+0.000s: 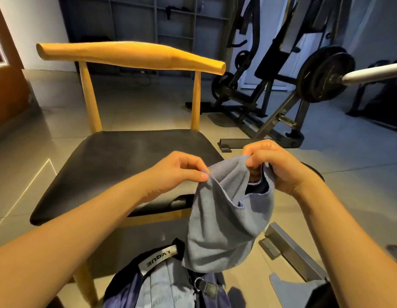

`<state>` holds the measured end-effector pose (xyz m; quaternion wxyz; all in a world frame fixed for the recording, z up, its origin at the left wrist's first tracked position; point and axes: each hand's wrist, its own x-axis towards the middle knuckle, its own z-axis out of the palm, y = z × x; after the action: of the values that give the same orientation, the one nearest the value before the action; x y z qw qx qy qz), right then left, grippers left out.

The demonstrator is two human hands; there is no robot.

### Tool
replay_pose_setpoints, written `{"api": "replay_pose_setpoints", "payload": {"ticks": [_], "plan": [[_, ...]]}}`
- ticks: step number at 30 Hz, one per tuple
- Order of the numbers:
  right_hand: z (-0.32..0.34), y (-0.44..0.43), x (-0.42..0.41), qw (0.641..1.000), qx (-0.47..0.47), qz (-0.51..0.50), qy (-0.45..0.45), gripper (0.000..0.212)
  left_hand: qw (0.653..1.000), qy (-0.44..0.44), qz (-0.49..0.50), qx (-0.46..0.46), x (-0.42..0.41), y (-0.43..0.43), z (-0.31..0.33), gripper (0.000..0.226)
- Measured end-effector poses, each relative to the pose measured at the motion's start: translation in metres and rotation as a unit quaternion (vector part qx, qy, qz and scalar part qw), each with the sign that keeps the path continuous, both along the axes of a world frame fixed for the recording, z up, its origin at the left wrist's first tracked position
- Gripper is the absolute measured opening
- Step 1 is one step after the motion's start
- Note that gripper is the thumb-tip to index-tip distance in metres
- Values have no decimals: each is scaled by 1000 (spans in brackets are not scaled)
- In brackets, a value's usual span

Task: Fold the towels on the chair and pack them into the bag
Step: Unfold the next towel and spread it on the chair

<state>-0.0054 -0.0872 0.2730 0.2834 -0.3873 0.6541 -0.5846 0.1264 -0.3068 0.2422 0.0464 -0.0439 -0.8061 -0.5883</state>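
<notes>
The chair [130,156] fills most of my view, its dark seat in front of me and its wooden backrest beyond. A weight machine [324,74] stands on the tiled floor [148,107] to the right. The bag [166,285] sits low against the near edge of the seat with its mouth facing up. Pale blue-grey fabric shows inside it, which I take for a towel already packed, though I cannot be sure.

The towel [226,223] I am working on hangs in the air by the seat's right front corner, loose and bunched, with its lower end just above the bag's opening. My left hand [177,172] pinches its top hem between thumb and forefinger. My right hand [280,165] has its fingers curled round the opposite part of that hem, gathering the cloth. The hands are near each other, so the towel sags between them and is not spread out.

A smaller piece of similar cloth [288,287] lies at the bottom right. I cannot tell whether it is another towel.

As I read it, this towel is not yet folded. It needs to be spread, folded and put into the bag. It is the only towel I can see by the seat, so the job looks well along.
</notes>
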Motion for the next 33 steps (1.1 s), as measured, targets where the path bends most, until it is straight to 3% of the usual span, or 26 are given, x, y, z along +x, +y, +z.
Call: {"api": "replay_pose_setpoints", "payload": {"ticks": [3,6,8,11,16,20,23,26,30,33], "plan": [[-4,4,-5,999,-9,-36,8,11,1000,13,17,0,0,-5,-1,9],[-5,7,-6,998,-14,-62,10,15,997,41,43,56,1,-11,-1,3],[-6,9,-7,997,-4,-72,26,16,992,59,65,94,0,-15,0,11],[-8,8,-7,996,5,-75,40,15,985,79,107,105,-1,-16,2,8],[-7,4,-8,987,-6,-151,59,30,974,97,172,109,1,-16,10,6],[2,9,-20,959,-59,-276,-38,30,935,138,284,160,-1,-45,20,20],[1,13,-23,947,-124,-285,-83,24,910,155,348,160,1,-68,21,28],[-3,9,-18,941,-132,-304,-66,24,910,162,358,133,4,-74,17,25],[-2,4,-12,956,-76,-282,31,5,908,167,366,115,9,-79,15,18],[-8,10,-20,946,-43,-318,48,15,907,169,372,103,16,-85,17,13]]}}
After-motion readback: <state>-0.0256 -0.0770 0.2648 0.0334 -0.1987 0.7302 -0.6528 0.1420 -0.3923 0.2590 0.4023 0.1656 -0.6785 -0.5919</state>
